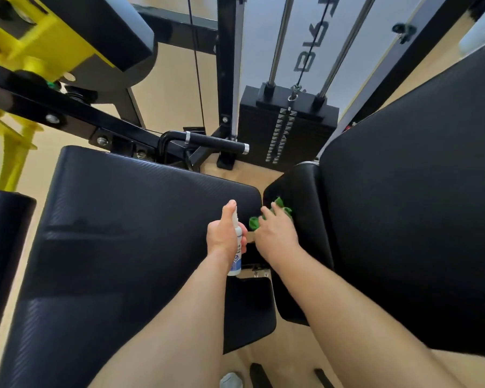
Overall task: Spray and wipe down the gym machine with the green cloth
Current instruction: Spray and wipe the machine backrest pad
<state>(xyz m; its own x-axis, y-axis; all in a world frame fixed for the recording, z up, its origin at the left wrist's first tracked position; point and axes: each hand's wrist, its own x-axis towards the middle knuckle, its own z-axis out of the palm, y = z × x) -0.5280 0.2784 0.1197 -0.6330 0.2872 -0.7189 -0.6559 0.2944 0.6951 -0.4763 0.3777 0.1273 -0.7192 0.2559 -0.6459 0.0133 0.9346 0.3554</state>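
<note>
My left hand (225, 233) grips a small white spray bottle (237, 247) upright over the right edge of the black seat pad (118, 233), thumb on top of the nozzle. My right hand (276, 233) presses the green cloth (266, 217) against the lower end of the black back pad (297, 208). The cloth is mostly hidden under my fingers; green shows beyond the fingertips and at the left of the hand. The large back pad (420, 208) rises to the right.
A black handle bar (216, 141) sticks out beyond the seat pad. The weight stack (286, 130) with two chrome guide rods stands behind. Yellow frame parts (39, 43) and another black pad (3, 247) are at the left. Tan floor shows between pads.
</note>
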